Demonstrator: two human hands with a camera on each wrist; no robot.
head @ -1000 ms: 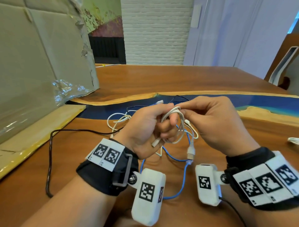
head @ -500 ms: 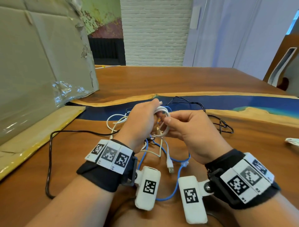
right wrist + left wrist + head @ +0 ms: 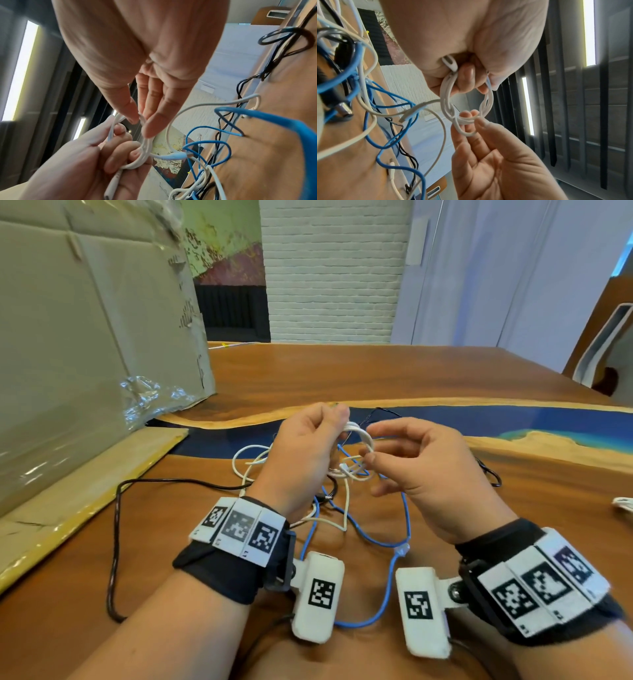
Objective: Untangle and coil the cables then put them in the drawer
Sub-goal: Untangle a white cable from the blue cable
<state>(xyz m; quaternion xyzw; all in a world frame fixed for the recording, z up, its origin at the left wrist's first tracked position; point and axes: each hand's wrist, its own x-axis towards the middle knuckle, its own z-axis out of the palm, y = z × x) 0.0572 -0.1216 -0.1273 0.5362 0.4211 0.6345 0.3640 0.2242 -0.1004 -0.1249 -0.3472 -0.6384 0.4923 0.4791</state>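
Here both hands [image 3: 359, 460] pinch the white coil [image 3: 467, 106].

Cable coil held above a table, loose cables spread beneath.

The coil [image 3: 356, 440] is held between the left hand [image 3: 301, 453] at 9 o'clock and the right hand [image 3: 421, 470] at 3 o'clock, above the table [image 3: 342, 371]. Loose cables [image 3: 370, 539] are spread on the table under and before the hands, toward 6 o'clock. A long cable [image 3: 114, 542] is laid out at 8 o'clock. A cardboard sheet [image 3: 68, 354] is propped at 10 o'clock, its foot resting on the table. Another cable end [image 3: 621, 503] lies at 3 o'clock, well apart.
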